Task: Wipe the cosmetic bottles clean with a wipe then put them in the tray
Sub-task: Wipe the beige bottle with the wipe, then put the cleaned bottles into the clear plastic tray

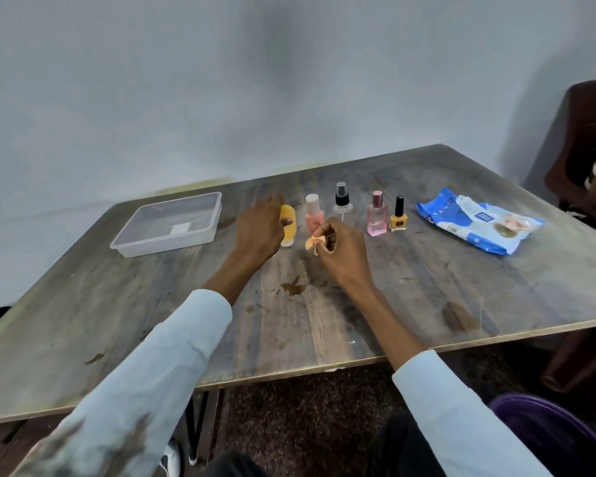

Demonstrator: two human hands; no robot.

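Left hand (260,228) clamped on yellow bottle (288,224), upright on counter (427,287), right of empty tray (167,242). Right hand (341,251) pinches crumpled wipe (315,243). Bottle likely light, smooth, slippery plastic; grip mid-body.

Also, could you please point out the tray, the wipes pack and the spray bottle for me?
tray (131,243): head view, near rim at its front left.
wipes pack (441,220): head view, blue part of its top face.
spray bottle (342,200): head view, black pump collar.
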